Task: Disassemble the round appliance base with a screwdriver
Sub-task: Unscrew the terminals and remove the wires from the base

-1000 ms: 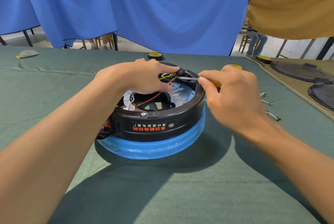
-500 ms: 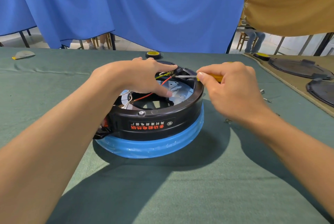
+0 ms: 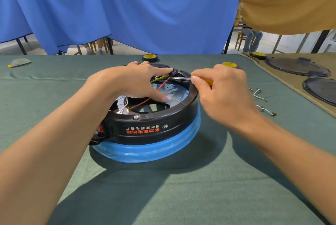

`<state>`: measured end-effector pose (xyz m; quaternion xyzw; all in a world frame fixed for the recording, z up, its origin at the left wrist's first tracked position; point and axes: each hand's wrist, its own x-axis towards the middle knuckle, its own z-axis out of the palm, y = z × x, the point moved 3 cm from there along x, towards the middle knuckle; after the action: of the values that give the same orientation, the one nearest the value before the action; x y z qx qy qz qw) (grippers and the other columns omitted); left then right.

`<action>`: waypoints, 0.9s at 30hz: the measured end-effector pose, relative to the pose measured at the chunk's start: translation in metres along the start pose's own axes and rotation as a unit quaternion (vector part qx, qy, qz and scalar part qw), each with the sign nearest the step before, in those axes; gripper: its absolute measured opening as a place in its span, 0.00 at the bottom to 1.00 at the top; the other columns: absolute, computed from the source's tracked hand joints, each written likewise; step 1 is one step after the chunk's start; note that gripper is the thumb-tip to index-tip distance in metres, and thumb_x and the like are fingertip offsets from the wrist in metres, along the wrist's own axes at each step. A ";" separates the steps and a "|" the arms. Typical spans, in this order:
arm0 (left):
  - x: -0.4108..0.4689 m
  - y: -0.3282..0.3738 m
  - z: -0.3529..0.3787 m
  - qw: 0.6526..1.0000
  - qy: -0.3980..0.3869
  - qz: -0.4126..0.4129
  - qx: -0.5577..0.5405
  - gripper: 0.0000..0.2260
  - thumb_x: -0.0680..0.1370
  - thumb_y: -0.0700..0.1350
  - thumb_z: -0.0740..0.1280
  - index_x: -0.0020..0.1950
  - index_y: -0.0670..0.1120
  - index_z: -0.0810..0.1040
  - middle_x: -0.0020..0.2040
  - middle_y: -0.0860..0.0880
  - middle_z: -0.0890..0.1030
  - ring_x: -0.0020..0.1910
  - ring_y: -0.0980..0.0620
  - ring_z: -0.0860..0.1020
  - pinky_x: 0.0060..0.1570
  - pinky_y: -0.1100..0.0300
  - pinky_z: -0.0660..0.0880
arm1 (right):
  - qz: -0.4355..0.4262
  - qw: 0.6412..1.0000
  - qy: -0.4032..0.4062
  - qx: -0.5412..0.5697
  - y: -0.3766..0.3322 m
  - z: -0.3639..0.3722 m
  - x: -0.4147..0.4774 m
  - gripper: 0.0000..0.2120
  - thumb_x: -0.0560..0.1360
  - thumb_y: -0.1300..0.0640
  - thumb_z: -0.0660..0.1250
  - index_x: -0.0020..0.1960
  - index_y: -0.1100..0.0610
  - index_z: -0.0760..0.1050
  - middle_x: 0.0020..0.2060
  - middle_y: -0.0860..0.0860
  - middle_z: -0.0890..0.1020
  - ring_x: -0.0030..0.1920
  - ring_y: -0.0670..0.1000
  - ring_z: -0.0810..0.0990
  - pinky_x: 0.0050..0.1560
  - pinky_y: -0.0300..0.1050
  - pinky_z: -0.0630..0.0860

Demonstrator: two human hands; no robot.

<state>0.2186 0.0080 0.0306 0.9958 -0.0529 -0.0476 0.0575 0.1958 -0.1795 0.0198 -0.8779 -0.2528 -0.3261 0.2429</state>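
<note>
The base (image 3: 149, 130) sits mid-table (image 3: 181, 188), open side up, its black ring above a blue-wrapped band and the red label facing the camera upside down. The screwdriver (image 3: 181, 78) lies almost level across the far right rim, its long axis running left to right. Its tip points to the person's left, at the terminal where the red wire (image 3: 145, 100) and a yellow-green wire (image 3: 158, 79) meet. The right hand (image 3: 223, 94) comes in from the right, knuckles up, fingers curled round the orange handle, with thumb and forefinger pinching near the shaft. The left hand (image 3: 134, 83) reaches over the base palm down, fingers spread and gripping nothing. Its forefinger is stretched along the far rim toward the terminal, and its thumb presses on the metal plate inside. Loose wires (image 3: 258, 94) lie on the cloth to the right.
</note>
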 end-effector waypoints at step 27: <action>-0.006 0.001 -0.018 0.995 0.064 0.023 0.072 0.13 0.68 0.62 0.73 0.37 0.55 0.78 0.57 0.49 0.69 0.61 0.48 0.62 0.63 0.48 0.65 | 0.098 0.969 0.147 0.174 0.029 -0.015 -0.003 0.09 0.79 0.56 0.65 0.49 0.57 0.84 0.37 0.44 0.82 0.42 0.46 0.79 0.46 0.47 0.76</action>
<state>0.2145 0.0100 0.0490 0.9969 -0.0752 0.0212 -0.0099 0.2045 -0.2113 0.0200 -0.7848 -0.1800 -0.3776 0.4573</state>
